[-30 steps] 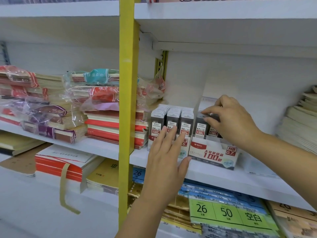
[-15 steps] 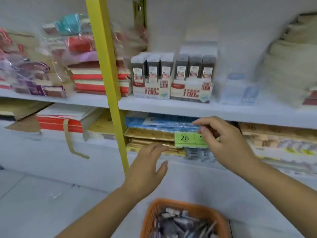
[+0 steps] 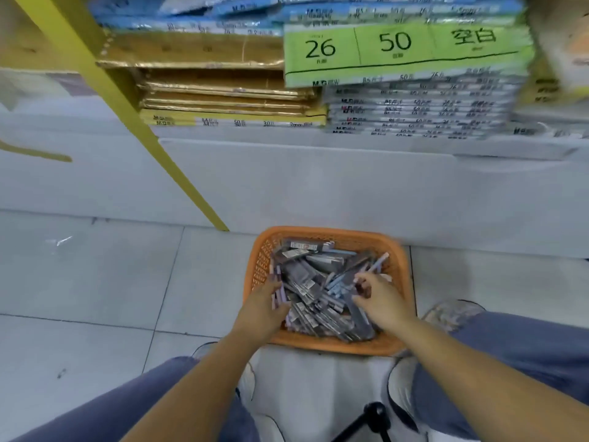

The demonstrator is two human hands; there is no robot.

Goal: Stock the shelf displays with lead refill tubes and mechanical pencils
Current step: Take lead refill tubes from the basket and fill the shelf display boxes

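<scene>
Two bare hands down inside an orange plastic mesh basket [image 3: 262,260], low at 6 o'clock in the view, on pale grey floor tiles [image 3: 95,282] and just beside the foot of the white shelf base panel [image 3: 318,186]. Heaped in it, flat dark grey lead refill tubes [image 3: 318,301] with white labels, criss-crossed. Many lie with the long axis running roughly 10 to 4 o'clock, and one at the far rim lies flat along 9 to 3. Among them, slim pastel-blue mechanical pencils [image 3: 341,281] bunched near the middle, long axis 8 to 2 o'clock, one end reaching toward the basket's 2 o'clock corner. By the 9 o'clock wall, a few lilac mechanical pencils [image 3: 278,290], long axis close to 12 to 6. Left hand [image 3: 264,309] at the basket's 8 o'clock, back upward, fingers dipped into the heap and touching the lilac pencils; cannot tell whether gripping any. Right hand [image 3: 379,301] at 4 o'clock, fingers curled toward the thumb, something dark at the fingertips, too blurred to tell whether pinched. Yellow metal upright [image 3: 105,100] slanting from 11 o'clock down to the basket's 10 o'clock corner. Lime-green paper label [image 3: 404,49] printed 26 and 50 at 1 o'clock, with gold-wrapped flat packs [image 3: 223,87] at 11 o'clock. Grey-blue trouser legs [image 3: 526,346] at 7 and 4 o'clock.
</scene>
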